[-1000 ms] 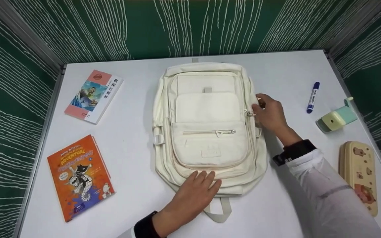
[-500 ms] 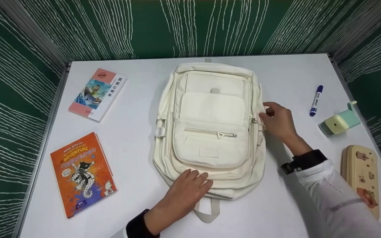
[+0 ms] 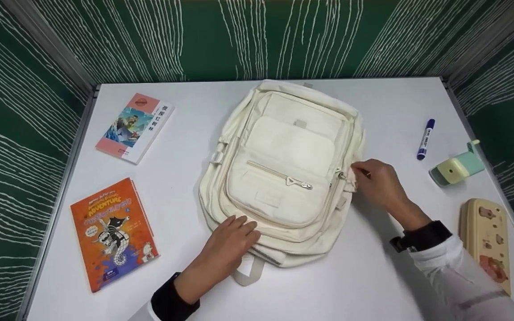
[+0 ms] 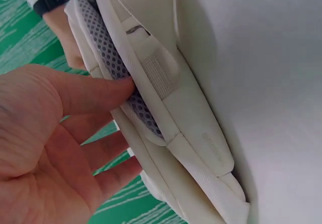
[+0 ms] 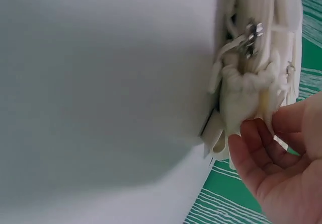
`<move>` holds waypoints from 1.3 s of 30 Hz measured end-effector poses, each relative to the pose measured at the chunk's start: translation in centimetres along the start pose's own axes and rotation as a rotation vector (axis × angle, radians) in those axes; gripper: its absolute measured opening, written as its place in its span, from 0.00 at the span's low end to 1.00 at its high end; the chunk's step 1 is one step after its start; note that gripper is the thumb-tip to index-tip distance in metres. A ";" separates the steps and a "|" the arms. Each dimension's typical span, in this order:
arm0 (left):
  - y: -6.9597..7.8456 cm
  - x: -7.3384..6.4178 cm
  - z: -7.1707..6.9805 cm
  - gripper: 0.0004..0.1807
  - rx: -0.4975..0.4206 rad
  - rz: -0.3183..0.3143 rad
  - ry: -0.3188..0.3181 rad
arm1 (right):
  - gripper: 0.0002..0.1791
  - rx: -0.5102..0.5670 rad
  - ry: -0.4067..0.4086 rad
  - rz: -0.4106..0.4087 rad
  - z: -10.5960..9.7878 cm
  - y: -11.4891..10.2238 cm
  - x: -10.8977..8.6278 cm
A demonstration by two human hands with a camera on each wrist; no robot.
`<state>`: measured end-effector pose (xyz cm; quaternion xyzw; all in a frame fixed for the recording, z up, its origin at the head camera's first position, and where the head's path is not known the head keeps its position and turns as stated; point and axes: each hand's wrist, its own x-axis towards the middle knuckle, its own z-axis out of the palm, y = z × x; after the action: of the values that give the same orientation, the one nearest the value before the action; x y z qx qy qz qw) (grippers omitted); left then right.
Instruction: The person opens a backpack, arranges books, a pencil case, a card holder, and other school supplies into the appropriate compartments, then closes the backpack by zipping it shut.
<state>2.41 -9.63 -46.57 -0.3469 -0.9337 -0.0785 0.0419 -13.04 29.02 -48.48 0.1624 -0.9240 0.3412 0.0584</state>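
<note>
Here the bag [image 3: 279, 183] lies between both hands: the left hand [image 3: 225, 243] clasps its lower edge, thumb beneath, probably for steadiness; the right hand [image 3: 379, 183] pinches its side pocket [image 5: 239, 105], perhaps to tauten it.

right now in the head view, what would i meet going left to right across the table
By their middles: orange book → pink-and-white book → cream backpack → right hand → blue marker → mint-and-yellow sharpener → beige case. Left out: the left hand, which overlaps the backpack.
</note>
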 end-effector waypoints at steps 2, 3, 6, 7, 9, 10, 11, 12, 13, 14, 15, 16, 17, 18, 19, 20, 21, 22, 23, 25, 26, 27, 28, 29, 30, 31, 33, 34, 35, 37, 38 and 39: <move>-0.5 0.0 0.0 0.21 -0.019 -0.010 0.008 | 0.15 -0.059 0.003 -0.071 0.0 0.1 -0.6; -0.8 0.0 -0.1 0.21 -0.033 -0.017 0.012 | 0.16 -0.097 0.009 -0.116 0.0 0.2 -0.9; -1.5 0.0 -0.2 0.19 -0.071 -0.039 0.019 | 0.19 -0.221 0.045 -0.262 -0.1 0.5 -1.2; -1.8 0.1 -0.3 0.18 -0.079 -0.041 0.024 | 0.19 -0.260 0.063 -0.310 -0.2 0.6 -1.2; -2.3 0.1 -0.4 0.18 -0.090 -0.045 0.032 | 0.18 -0.326 0.092 -0.399 -0.3 0.7 -1.0; -2.6 0.2 -0.5 0.18 -0.091 -0.044 0.035 | 0.17 -0.343 0.099 -0.436 -0.3 0.7 -0.9; -2.8 0.3 -0.6 0.18 -0.090 -0.045 0.032 | 0.16 -0.351 0.102 -0.463 -0.3 0.7 -0.8; -3.1 0.4 -0.7 0.19 -0.092 -0.047 0.029 | 0.15 -0.354 0.104 -0.485 -0.4 0.7 -0.7; -3.4 0.5 -0.8 0.18 -0.091 -0.051 0.020 | 0.14 -0.354 0.100 -0.503 -0.4 0.6 -0.7; -3.7 0.6 -0.9 0.18 -0.092 -0.060 0.010 | 0.14 -0.351 0.091 -0.517 -0.4 0.5 -0.7; -3.9 0.7 -1.1 0.18 -0.093 -0.069 -0.003 | 0.14 -0.347 0.081 -0.525 -0.4 0.4 -0.7; -4.2 0.8 -1.2 0.18 -0.095 -0.078 -0.016 | 0.14 -0.344 0.070 -0.532 -0.4 0.3 -0.8; -4.5 1.0 -1.3 0.18 -0.094 -0.088 -0.030 | 0.13 -0.343 0.059 -0.534 -0.4 0.2 -0.9; -4.7 1.1 -1.4 0.18 -0.092 -0.093 -0.039 | 0.13 -0.342 0.049 -0.536 -0.4 0.0 -1.1; -5.0 1.1 -1.6 0.18 -0.089 -0.099 -0.050 | 0.13 -0.345 0.038 -0.535 -0.4 -0.1 -1.2; -5.3 1.2 -1.7 0.18 -0.086 -0.103 -0.056 | 0.13 -0.348 0.031 -0.534 -0.3 -0.2 -1.4; -5.5 1.3 -1.8 0.19 -0.085 -0.108 -0.061 | 0.13 -0.352 0.027 -0.532 -0.3 -0.3 -1.6; -5.7 1.4 -1.9 0.19 -0.082 -0.111 -0.065 | 0.14 -0.357 0.023 -0.531 -0.3 -0.5 -1.8; -5.9 1.5 -2.0 0.19 -0.077 -0.115 -0.069 | 0.14 -0.359 0.021 -0.531 -0.3 -0.6 -2.0; -6.4 1.6 -2.2 0.18 -0.073 -0.127 -0.078 | 0.15 -0.363 0.016 -0.531 -0.2 -0.9 -2.5; -6.6 1.7 -2.3 0.17 -0.075 -0.135 -0.083 | 0.15 -0.366 0.015 -0.534 -0.2 -1.0 -2.7; -6.9 1.8 -2.5 0.17 -0.071 -0.142 -0.088 | 0.16 -0.367 0.013 -0.537 -0.2 -1.1 -2.9; -7.1 1.9 -2.6 0.16 -0.066 -0.147 -0.094 | 0.16 -0.367 0.009 -0.539 -0.1 -1.2 -3.1; -7.4 1.9 -2.7 0.16 -0.061 -0.150 -0.101 | 0.16 -0.366 0.006 -0.541 -0.1 -1.3 -3.3; -7.6 2.0 -2.8 0.15 -0.054 -0.151 -0.106 | 0.16 -0.363 0.005 -0.541 0.0 -1.4 -3.4; -7.9 2.1 -2.9 0.15 -0.042 -0.150 -0.109 | 0.17 -0.361 0.004 -0.543 0.0 -1.6 -3.6; -8.4 2.3 -3.2 0.13 -0.016 -0.144 -0.110 | 0.16 -0.355 0.000 -0.547 0.1 -1.8 -3.9; -8.6 2.5 -3.3 0.12 -0.001 -0.141 -0.112 | 0.16 -0.353 0.001 -0.551 0.2 -1.9 -4.1; -8.9 2.6 -3.4 0.10 0.013 -0.138 -0.112 | 0.16 -0.350 0.002 -0.557 0.2 -2.0 -4.2; -9.3 3.0 -3.7 0.08 0.050 -0.135 -0.123 | 0.16 -0.347 0.002 -0.570 0.3 -2.2 -4.4; -9.5 3.2 -3.7 0.08 0.066 -0.134 -0.131 | 0.16 -0.346 0.001 -0.577 0.3 -2.3 -4.5; -9.8 3.4 -3.8 0.08 0.087 -0.133 -0.140 | 0.16 -0.347 0.001 -0.583 0.3 -2.4 -4.6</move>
<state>-6.43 -15.42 -43.55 -0.2867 -0.9578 -0.0162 -0.0136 -7.88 28.34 -48.29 0.4073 -0.8829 0.1480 0.1807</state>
